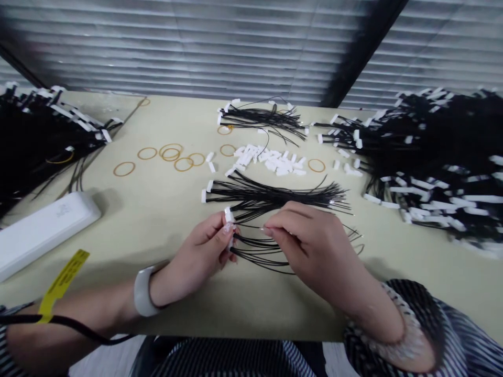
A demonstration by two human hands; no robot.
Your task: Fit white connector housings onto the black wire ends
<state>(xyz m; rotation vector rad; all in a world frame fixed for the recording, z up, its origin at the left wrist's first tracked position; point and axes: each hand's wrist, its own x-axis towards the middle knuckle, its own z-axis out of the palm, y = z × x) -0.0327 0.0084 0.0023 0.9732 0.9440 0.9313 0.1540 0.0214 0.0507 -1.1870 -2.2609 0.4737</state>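
Observation:
My left hand [202,248] pinches a small white connector [228,214] between thumb and fingers, near the table's front edge. My right hand [310,238] is closed in a pinch on thin black wires [259,251] that run from the connector to the right. Just behind both hands lies a fanned bundle of black wires [275,198] with white connectors at its left end. A heap of loose white connectors [271,159] sits further back at the middle of the beige table [165,209].
Large heaps of black wires with white connectors fill the right side [440,157] and the far left [35,136]. Another small bundle [263,118] lies at the back. Several rubber bands [168,153] are scattered left of centre. A white case [43,228] lies front left.

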